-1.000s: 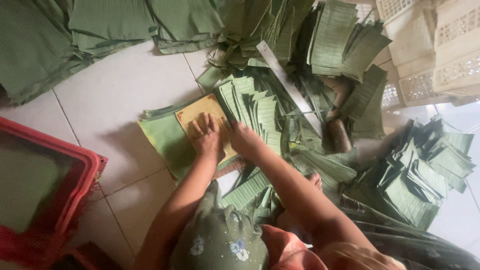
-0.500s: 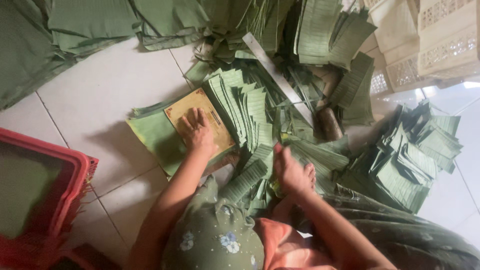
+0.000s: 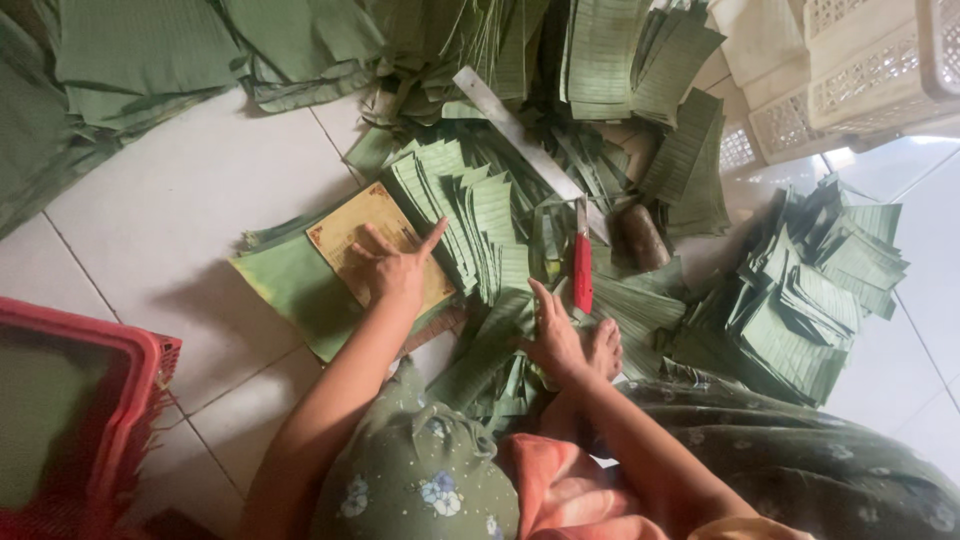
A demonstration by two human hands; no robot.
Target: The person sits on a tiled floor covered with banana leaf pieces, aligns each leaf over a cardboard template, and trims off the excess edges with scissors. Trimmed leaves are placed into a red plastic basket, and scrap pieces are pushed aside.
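Nearby, left hand (image 3: 395, 272) flat on yellow board (image 3: 362, 232), right hand (image 3: 557, 335) open beside red knife (image 3: 581, 270), leaf stacks (image 3: 470, 215) around.

Arms bare, no sleeves or gloves on left hand (image 3: 395, 272) or right hand (image 3: 556, 340). Wearing olive-green floral fabric w/ pale blue flowers (image 3: 420, 480), plus an orange-pink cloth (image 3: 560, 490) at the chest, no rings/watch visible tbh.
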